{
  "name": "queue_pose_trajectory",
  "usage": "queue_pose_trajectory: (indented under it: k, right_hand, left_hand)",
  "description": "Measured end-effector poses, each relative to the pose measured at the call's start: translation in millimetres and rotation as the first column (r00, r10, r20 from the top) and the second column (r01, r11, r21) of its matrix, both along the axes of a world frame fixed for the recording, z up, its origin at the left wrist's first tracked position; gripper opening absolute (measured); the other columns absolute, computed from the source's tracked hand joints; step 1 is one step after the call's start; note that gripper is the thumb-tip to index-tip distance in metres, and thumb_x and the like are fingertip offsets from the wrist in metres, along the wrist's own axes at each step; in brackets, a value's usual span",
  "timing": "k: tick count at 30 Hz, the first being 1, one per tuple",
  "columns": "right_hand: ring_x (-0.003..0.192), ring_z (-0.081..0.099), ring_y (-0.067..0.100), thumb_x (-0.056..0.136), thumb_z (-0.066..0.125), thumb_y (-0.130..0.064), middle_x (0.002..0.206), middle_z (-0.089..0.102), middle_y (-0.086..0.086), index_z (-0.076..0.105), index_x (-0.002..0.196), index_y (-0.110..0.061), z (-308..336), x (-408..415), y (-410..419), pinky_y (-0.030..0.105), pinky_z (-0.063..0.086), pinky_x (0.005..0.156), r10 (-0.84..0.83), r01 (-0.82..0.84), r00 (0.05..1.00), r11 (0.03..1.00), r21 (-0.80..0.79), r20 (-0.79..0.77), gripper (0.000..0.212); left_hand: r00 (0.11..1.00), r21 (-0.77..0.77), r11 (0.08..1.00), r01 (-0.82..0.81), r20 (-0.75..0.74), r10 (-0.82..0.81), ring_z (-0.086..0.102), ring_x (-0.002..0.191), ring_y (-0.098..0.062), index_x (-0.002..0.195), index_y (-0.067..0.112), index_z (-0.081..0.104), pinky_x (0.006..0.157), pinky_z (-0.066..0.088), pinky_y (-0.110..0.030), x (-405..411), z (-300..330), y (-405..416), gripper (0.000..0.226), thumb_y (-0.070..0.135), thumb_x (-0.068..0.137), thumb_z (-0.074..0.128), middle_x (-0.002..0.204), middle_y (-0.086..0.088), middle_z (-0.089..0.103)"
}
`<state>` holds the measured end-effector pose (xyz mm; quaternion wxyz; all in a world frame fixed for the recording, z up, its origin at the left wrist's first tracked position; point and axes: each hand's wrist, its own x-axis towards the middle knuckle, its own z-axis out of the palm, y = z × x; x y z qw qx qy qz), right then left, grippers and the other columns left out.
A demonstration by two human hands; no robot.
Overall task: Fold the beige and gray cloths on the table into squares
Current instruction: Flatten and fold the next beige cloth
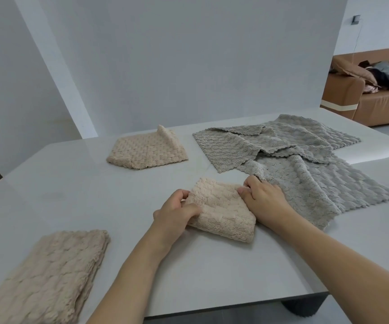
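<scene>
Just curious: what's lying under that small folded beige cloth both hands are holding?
Under the small folded beige cloth, gripped by the left hand and right hand, only the white table shows; anything beneath stays hidden.

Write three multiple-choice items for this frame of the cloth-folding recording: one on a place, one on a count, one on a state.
1. Where do the gray cloths lie relative to the beige cloth in the hands?
A. On the person's far right
B. On the person's near left
C. Underneath it

2. How many beige cloths are on the table?
A. One
B. Three
C. Five

3. What is the state of the beige cloth being handled?
A. Spread flat in a single layer
B. Folded, gripped on both sides
C. Hanging off the table edge

Key: 1 A, the gray cloths lie spread beyond the right hand. 2 B, one in the hands, a far beige cloth and a near-left beige cloth. 3 B, the left hand and the right hand pinch its opposite sides with curled fingers.
</scene>
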<state>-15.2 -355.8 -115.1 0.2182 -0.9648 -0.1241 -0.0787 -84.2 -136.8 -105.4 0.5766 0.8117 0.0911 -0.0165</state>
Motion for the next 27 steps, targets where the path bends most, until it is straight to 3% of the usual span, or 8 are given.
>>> queue_pose_trajectory:
  k: [3,5,8,13,16,19,24,27]
  right_hand:
    - [0.101,0.052,0.028,0.101,0.034,-0.041,0.098,0.062,0.006,0.041,0.095,-0.020,-0.9,1.1,0.1,0.039,0.032,0.084,-0.003,0.003,1.000,1.000,0.006,0.000,0.022]
    - [0.101,0.053,0.029,0.101,0.034,-0.040,0.097,0.063,0.006,0.041,0.094,-0.021,-1.5,0.9,0.4,0.039,0.032,0.084,-0.005,0.005,1.000,1.000,0.018,0.010,0.021]
    - [0.100,0.053,0.029,0.101,0.033,-0.038,0.097,0.063,0.005,0.043,0.096,-0.024,-3.0,1.3,-0.7,0.039,0.032,0.085,0.003,-0.004,1.000,1.000,0.028,0.022,0.018]
    - [0.099,0.053,0.029,0.102,0.032,-0.036,0.097,0.063,0.004,0.045,0.096,-0.027,-2.2,2.3,-1.3,0.038,0.032,0.085,0.021,-0.021,1.000,0.999,0.030,0.018,0.016]
    - [0.100,0.053,0.029,0.102,0.033,-0.036,0.098,0.064,0.005,0.049,0.100,-0.024,-1.8,2.9,-1.0,0.039,0.033,0.088,0.008,-0.009,1.000,1.000,0.019,0.011,0.020]
    - [0.101,0.053,0.028,0.102,0.032,-0.037,0.099,0.064,0.005,0.049,0.100,-0.023,-1.3,2.9,-0.8,0.039,0.032,0.088,0.000,0.000,1.000,1.000,0.023,-0.001,0.021]
    - [0.101,0.055,0.027,0.101,0.037,-0.037,0.098,0.066,0.002,0.047,0.092,-0.025,1.7,-0.3,-0.2,0.038,0.032,0.090,-0.001,0.001,1.000,0.999,0.036,-0.006,0.018]
    - [0.101,0.057,0.027,0.100,0.041,-0.037,0.096,0.067,0.001,0.053,0.094,-0.021,3.7,-2.1,-0.6,0.037,0.032,0.091,-0.008,0.009,1.000,0.999,0.051,-0.017,0.021]
  left_hand:
    - [0.999,-0.046,0.999,0.002,0.043,0.000,0.059,0.113,-0.033,0.096,0.033,0.064,0.100,0.043,-0.058,-8.0,0.7,-2.9,0.031,0.038,0.065,0.064,0.094,0.002,0.076]
    - [0.992,0.095,0.991,-0.099,0.088,0.090,0.056,0.109,-0.020,0.098,0.034,0.056,0.105,0.036,-0.047,-7.5,-3.4,-6.4,0.023,0.040,0.077,0.063,0.088,0.011,0.075]
    - [0.944,0.316,0.903,-0.290,0.247,0.217,0.046,0.088,0.007,0.100,0.031,0.046,0.101,0.026,-0.034,-6.1,-7.1,-12.0,0.020,0.041,0.090,0.058,0.087,0.007,0.071]
    - [0.940,0.468,0.827,-0.311,0.278,0.196,0.055,0.094,-0.015,0.101,0.030,0.040,0.091,0.020,-0.033,-3.2,-9.7,-17.1,0.022,0.046,0.090,0.050,0.084,0.004,0.064]
    - [0.955,0.331,0.908,-0.258,0.233,0.186,0.050,0.100,-0.011,0.102,0.030,0.042,0.095,0.020,-0.034,-8.3,-6.3,-15.0,0.029,0.038,0.075,0.035,0.081,0.003,0.066]
    - [0.953,0.294,0.919,-0.263,0.227,0.200,0.049,0.099,-0.011,0.100,0.032,0.041,0.095,0.021,-0.035,-10.6,-7.2,-9.9,0.029,0.031,0.072,0.038,0.070,0.008,0.059]
    - [0.918,0.585,0.707,-0.396,0.258,0.301,0.044,0.100,-0.016,0.105,0.027,0.036,0.086,0.020,-0.034,-15.7,-6.9,-15.2,0.023,0.024,0.087,0.050,0.090,0.013,0.056]
    - [0.907,0.684,0.597,-0.421,0.296,0.300,0.044,0.098,-0.019,0.104,0.024,0.035,0.078,0.015,-0.033,-20.3,-6.7,-19.7,0.023,0.027,0.086,0.050,0.088,0.010,0.057]
